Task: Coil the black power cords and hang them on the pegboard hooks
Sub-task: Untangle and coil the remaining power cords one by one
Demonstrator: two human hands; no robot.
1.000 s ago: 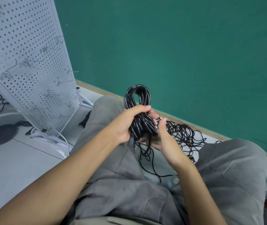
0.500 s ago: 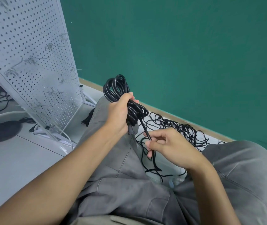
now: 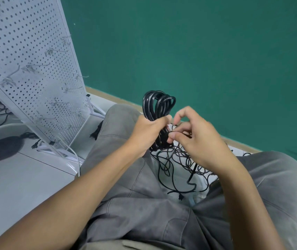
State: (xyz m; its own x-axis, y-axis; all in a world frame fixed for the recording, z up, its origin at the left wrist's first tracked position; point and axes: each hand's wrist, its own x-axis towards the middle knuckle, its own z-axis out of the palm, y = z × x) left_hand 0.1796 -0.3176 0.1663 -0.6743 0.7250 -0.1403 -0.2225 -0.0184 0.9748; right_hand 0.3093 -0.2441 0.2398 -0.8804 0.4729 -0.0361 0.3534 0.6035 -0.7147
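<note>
A white perforated metal pegboard (image 3: 28, 73) with wire hooks (image 3: 35, 66) leans at left. The left hand (image 3: 148, 131) grips a coiled black power cord (image 3: 157, 107) above the lap; beside it, the right hand's (image 3: 196, 139) fingers (image 3: 173, 135) pinch its thin loose end.

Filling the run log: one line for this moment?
left hand: grips coiled cord | right hand: pinches thin strand | pegboard: hooks bare

Head-worn camera looks steeply down, close over the person's lap.
</note>
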